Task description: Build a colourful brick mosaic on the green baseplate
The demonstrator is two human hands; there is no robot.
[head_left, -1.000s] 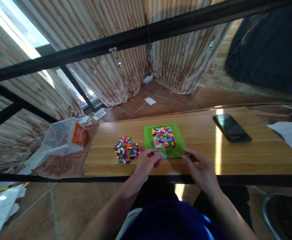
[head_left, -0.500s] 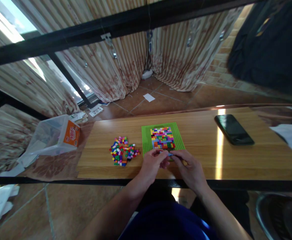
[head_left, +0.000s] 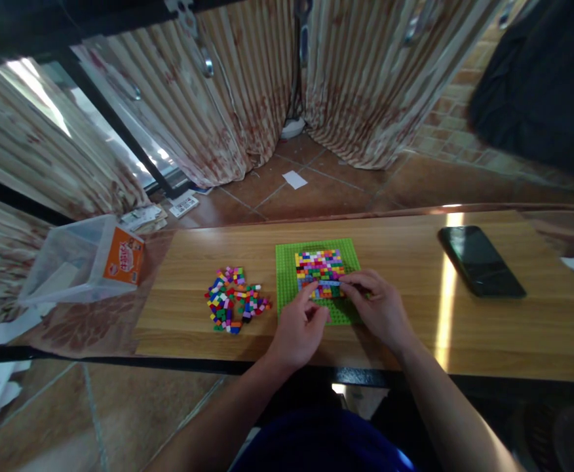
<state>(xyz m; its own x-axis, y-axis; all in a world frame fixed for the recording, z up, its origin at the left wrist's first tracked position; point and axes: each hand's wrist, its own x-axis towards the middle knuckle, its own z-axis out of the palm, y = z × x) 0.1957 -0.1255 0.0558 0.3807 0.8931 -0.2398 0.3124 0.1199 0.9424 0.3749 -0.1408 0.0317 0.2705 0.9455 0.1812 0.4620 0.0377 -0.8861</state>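
Observation:
A light blue strip of toy bricks (head_left: 329, 283) lies over the front part of a many-coloured block of bricks (head_left: 319, 263) on the green baseplate (head_left: 286, 262). My right hand (head_left: 376, 301) pinches the strip's right end between thumb and fingertips. At the other end, the outstretched index finger of my left hand (head_left: 301, 324) touches the strip, its thumb apart and lower fingers curled. Whether the strip is pressed onto the studs I cannot tell. Left of the baseplate lies a loose pile of small coloured bricks (head_left: 238, 298).
A black phone (head_left: 481, 261) lies at the right of the wooden table (head_left: 395, 246). A clear plastic box (head_left: 83, 259) with an orange label stands beyond the table's left end. Curtains (head_left: 248, 85) hang behind, and a paper (head_left: 295, 179) lies on the floor.
Both hands have moved forward from the baseplate's front edge to over the brick block, bringing the light blue strip there. My left thumb and index finger have spread apart. The view has shifted slightly.

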